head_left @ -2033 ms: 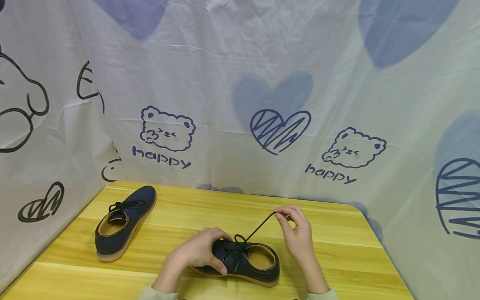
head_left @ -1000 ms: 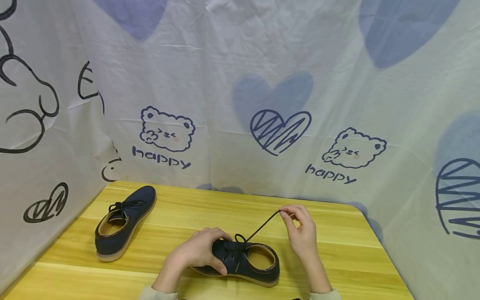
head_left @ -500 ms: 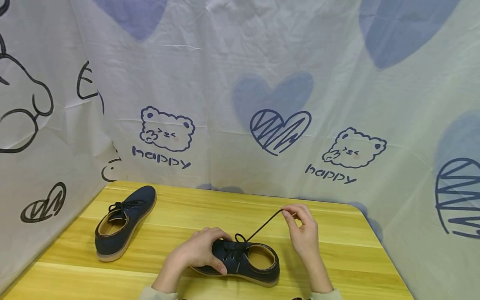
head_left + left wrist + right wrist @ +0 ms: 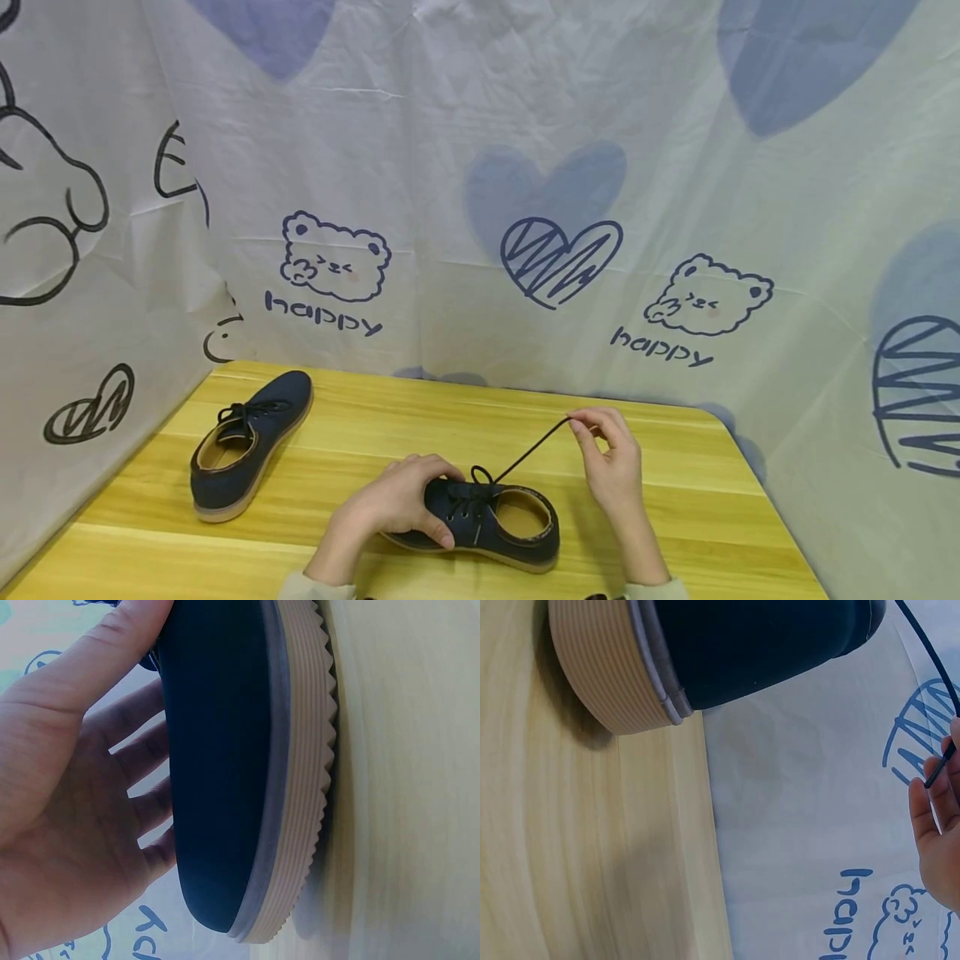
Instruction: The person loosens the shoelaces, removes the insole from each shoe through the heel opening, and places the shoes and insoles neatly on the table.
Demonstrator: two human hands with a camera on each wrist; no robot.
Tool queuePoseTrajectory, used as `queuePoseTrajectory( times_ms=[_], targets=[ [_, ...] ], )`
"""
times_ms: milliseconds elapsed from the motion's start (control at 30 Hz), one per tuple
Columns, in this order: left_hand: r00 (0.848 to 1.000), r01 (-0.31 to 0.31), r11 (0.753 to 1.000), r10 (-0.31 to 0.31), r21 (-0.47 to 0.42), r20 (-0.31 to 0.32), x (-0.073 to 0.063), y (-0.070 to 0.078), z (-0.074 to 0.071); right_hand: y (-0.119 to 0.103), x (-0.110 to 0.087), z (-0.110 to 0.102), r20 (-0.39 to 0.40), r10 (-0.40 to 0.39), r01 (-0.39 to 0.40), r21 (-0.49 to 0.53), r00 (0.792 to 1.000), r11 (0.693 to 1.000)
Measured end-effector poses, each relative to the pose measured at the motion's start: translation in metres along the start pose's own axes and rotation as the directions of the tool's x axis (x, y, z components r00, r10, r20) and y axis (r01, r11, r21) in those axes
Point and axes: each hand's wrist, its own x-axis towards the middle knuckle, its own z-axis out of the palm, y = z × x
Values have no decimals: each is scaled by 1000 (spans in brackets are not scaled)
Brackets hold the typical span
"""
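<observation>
A dark navy shoe point(image 4: 517, 542) with a tan sole lies on the table, its toe to the left. My left hand point(image 4: 401, 497) grips it over the toe end, thumb on the near side and fingers on the far side. My right hand point(image 4: 611, 462) pinches the end of a black shoelace point(image 4: 532, 450), which runs up taut from the knot on the shoe. One small loop stands at the knot. In the right wrist view the lace's tip point(image 4: 930, 782) pokes out below the fingers. The left wrist view shows the ridged sole point(image 4: 304, 772) close up.
A matching shoe point(image 4: 251, 458) with a tied bow stands at the left of the wooden table point(image 4: 360, 417). Behind hangs a white cloth point(image 4: 442, 333) printed with hearts and bears. Another printed cloth point(image 4: 150, 317) hangs along the left side.
My right hand has moved a little up and to the right with the lace end, drawing out more of it. The left hand and both shoes stay in place.
</observation>
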Motion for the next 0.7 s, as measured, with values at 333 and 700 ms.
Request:
queuePoseTrajectory(
  times_ms=[333, 700],
  targets=[
    [1000, 3, 1000, -3, -5, 1, 0, 0, 0, 3, 0, -5, -13, 18, -18, 20, 1000, 1000],
    [1000, 5, 1000, -5, -12, 4, 0, 0, 0, -3, 3, -7, -36, 43, -43, -11, 998, 999]
  ],
)
